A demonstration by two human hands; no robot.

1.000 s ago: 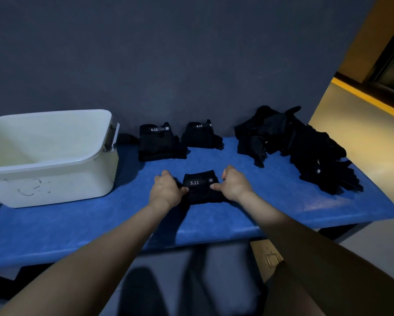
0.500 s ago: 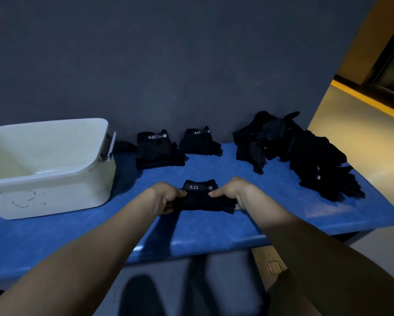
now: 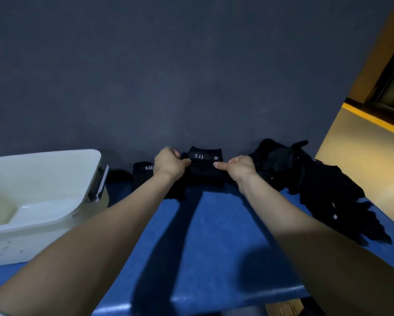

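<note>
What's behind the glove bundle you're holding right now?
Behind the glove bundle, held by the left hand and right hand, only the dark wall shows. The bundle covers the table's back edge there, so anything lying behind it is hidden.

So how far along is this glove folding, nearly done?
Not nearly. One labelled bundle already sits by the wall. The left hand and right hand grip a second bundle next to it, seemingly setting it down. What remains is the big loose pile of black gloves on the right side of the blue table.
</note>
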